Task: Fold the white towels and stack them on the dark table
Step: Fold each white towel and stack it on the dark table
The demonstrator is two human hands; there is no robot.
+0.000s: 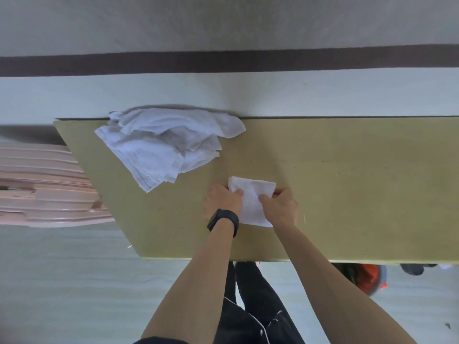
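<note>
Head view: a person stands at the near edge of a table [347, 170], arms reaching forward over it.
Table: its top looks tan or olive here rather than dark; the far edge sits against a pale wall, and the left end is cut at a slant.
Folded towel [250, 198]: a small white rectangle lying flat on the table top, about midway between the far and near edges and nearer the left end than the right.
Left hand [222, 201]: at the towel's left edge, knuckles up, thumb on top of the cloth near its far left corner; the fingers are curled and appear to pinch that edge, though what lies under the hand is hidden.
Right hand [280, 207]: resting over the towel's right side, thumb and fingers closed on the cloth along its right edge near the far right corner.
Watch [223, 222]: a black band on the left wrist.
Towel pile [161, 145]: loose, crumpled white towels heaped at the far left corner of the table, one end reaching the far edge by the wall; well apart from the folded towel.
Suitcase [44, 184]: a pink ribbed case on the floor, just beside the slanted left end of the table.
Legs: dark trousers show below the near edge, between the forearms.
Under the table, right: orange and dark items, too blurred to name.
</note>
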